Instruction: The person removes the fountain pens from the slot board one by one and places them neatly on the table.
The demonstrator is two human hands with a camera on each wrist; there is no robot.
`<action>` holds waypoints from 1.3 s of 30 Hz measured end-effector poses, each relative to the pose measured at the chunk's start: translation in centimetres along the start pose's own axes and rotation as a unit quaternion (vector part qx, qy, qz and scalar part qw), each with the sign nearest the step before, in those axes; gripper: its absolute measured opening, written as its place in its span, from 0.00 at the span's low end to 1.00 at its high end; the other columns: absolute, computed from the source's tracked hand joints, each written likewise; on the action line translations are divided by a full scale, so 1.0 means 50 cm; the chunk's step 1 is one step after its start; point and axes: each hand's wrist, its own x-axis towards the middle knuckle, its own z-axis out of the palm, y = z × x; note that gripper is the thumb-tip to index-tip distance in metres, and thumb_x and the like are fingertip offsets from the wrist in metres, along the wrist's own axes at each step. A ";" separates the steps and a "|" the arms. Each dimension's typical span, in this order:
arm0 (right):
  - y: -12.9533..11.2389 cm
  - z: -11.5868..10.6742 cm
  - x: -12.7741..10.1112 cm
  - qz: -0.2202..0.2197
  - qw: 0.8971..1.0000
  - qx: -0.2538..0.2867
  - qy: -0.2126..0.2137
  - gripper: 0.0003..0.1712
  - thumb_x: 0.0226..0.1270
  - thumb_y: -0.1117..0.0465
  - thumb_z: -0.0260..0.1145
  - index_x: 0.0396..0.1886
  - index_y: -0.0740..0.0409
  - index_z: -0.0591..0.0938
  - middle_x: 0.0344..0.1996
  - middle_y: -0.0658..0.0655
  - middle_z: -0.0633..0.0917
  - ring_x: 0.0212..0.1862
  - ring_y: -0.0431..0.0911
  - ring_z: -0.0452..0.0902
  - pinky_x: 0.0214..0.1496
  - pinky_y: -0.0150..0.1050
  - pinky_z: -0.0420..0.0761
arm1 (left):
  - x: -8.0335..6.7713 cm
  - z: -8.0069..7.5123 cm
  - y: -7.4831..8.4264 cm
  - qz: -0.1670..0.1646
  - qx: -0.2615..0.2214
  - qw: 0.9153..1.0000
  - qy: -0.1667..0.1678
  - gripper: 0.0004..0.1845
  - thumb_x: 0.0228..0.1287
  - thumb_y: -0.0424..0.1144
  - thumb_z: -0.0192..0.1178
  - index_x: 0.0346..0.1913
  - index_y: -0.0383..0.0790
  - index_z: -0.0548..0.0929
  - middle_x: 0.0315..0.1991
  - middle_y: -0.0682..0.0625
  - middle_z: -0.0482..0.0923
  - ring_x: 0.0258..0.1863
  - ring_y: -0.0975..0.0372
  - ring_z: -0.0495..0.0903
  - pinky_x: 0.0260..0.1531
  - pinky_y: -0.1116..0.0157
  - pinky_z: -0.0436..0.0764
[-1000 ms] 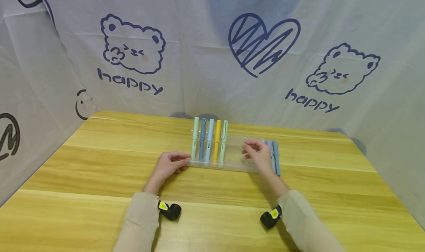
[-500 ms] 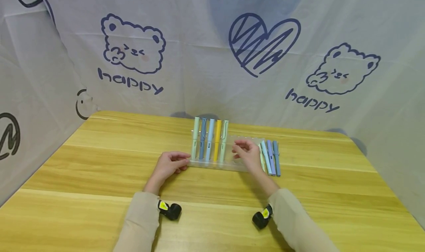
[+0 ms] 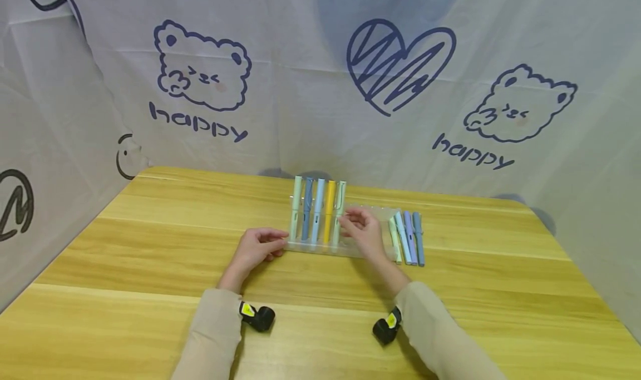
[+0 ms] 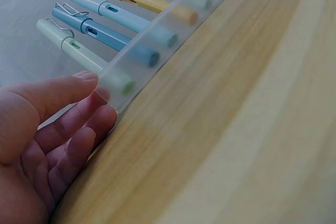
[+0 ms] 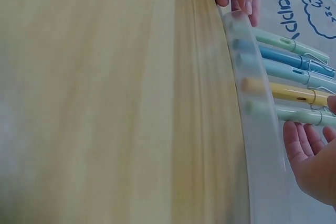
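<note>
**A:** Steadying the clear pen tray [image 3: 345, 250] at mid-desk, your left hand [image 3: 254, 250] has thumb and fingers closed on its left end, as the left wrist view shows. Five pens stand in its slots: pale green, blue, light blue, yellow and mint.

**B:** And your right hand [image 3: 364, 234]?

**A:** It hovers just right of the mint pen [image 3: 339, 212], fingers loosely curled and gripping nothing that shows, its fingertips at or just beside that pen; contact cannot be told.

**B:** Which step would you call this?

**A:** By my reading, you are filling the tray from the left, one pen at a time, and are between pens. Four loose pens [image 3: 407, 237] lie side by side on the desk [image 3: 150, 246], just beyond the tray's right end.

**B:** What does your next move call for?

**A:** Probably a reach right to the nearest loose pen, a pinch on its barrel, and a straight drop into the free slot beside the mint pen, while your left hand holds the tray from sliding.
</note>
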 end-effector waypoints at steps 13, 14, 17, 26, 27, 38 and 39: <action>0.007 0.009 0.007 0.012 1.000 -0.023 0.003 0.17 0.56 0.75 0.61 0.46 0.76 0.72 0.30 0.58 0.77 0.28 0.37 0.74 0.28 0.30 0.77 | 0.001 0.000 0.004 -0.006 -0.003 1.000 0.005 0.12 0.56 0.30 0.60 0.42 0.27 0.80 0.26 0.47 0.80 0.21 0.64 0.77 0.20 0.70 0.74; 0.008 0.009 0.007 0.013 1.000 -0.025 0.003 0.17 0.56 0.75 0.60 0.46 0.76 0.72 0.30 0.57 0.78 0.28 0.37 0.74 0.28 0.30 0.77 | 0.001 0.000 0.004 -0.005 -0.002 1.000 0.004 0.12 0.56 0.30 0.60 0.42 0.27 0.80 0.26 0.47 0.80 0.21 0.64 0.77 0.20 0.70 0.74; 0.009 0.010 0.007 0.023 0.999 -0.028 0.004 0.16 0.56 0.75 0.60 0.45 0.76 0.72 0.30 0.57 0.78 0.28 0.37 0.74 0.29 0.31 0.78 | 0.001 0.000 0.003 -0.006 -0.001 1.000 0.004 0.12 0.56 0.30 0.60 0.42 0.27 0.80 0.26 0.47 0.80 0.21 0.64 0.77 0.20 0.70 0.74; 0.011 0.010 0.007 0.037 0.999 -0.038 0.003 0.15 0.55 0.77 0.60 0.44 0.78 0.72 0.30 0.60 0.79 0.27 0.36 0.74 0.28 0.31 0.78 | 0.000 0.000 0.001 -0.004 0.003 1.000 0.003 0.12 0.56 0.30 0.60 0.42 0.27 0.80 0.26 0.47 0.80 0.21 0.64 0.77 0.20 0.70 0.74; 0.011 0.010 0.007 0.038 0.999 -0.037 0.003 0.15 0.55 0.77 0.60 0.44 0.78 0.72 0.30 0.60 0.79 0.26 0.36 0.74 0.28 0.31 0.78 | 0.000 0.000 0.001 -0.005 0.003 1.000 0.003 0.12 0.56 0.30 0.60 0.42 0.27 0.80 0.26 0.47 0.80 0.21 0.64 0.77 0.20 0.70 0.74; 0.005 0.009 0.005 0.056 0.998 -0.037 0.010 0.17 0.54 0.78 0.60 0.45 0.76 0.73 0.29 0.59 0.78 0.26 0.37 0.74 0.27 0.31 0.78 | -0.002 0.001 0.005 0.005 -0.002 1.000 -0.001 0.11 0.56 0.29 0.60 0.42 0.27 0.80 0.26 0.46 0.80 0.21 0.63 0.77 0.20 0.70 0.75; 0.004 0.009 0.005 0.056 0.998 -0.036 0.009 0.17 0.54 0.78 0.60 0.45 0.76 0.73 0.29 0.59 0.78 0.26 0.37 0.74 0.27 0.31 0.78 | -0.002 0.000 0.004 0.007 0.000 1.000 -0.003 0.12 0.56 0.30 0.60 0.42 0.26 0.80 0.26 0.46 0.80 0.21 0.63 0.77 0.20 0.70 0.75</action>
